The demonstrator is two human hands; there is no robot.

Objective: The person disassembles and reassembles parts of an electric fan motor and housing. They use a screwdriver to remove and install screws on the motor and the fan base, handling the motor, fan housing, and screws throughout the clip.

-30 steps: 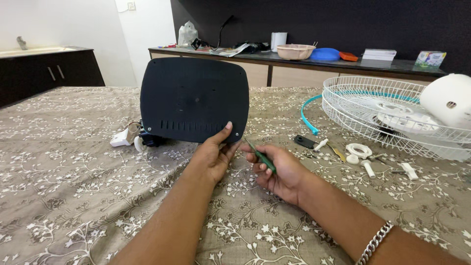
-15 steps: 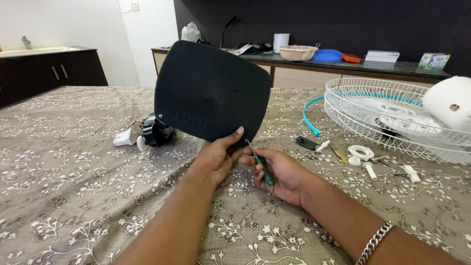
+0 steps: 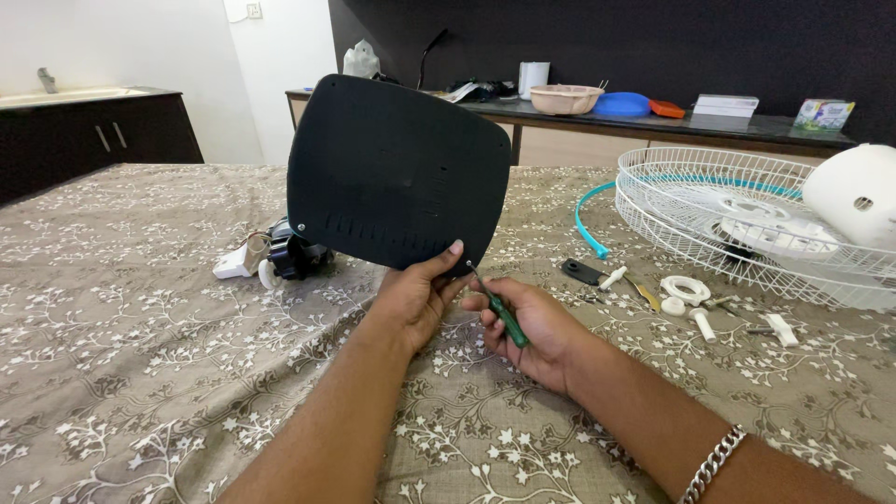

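- The left hand, fingers gripping its lower edge, has tilted the black panel higher off the table.
- The right hand, fingers closed around a green screwdriver, now sets its tip at the panel's bottom corner.

Counting the things on the table and the counter

Two hands are showing: the left hand and the right hand. They are holding one black panel and one green screwdriver. One white fan grille, one teal ring and one black motor are lying on the table. One beige bowl and one blue plate are sitting on the counter.
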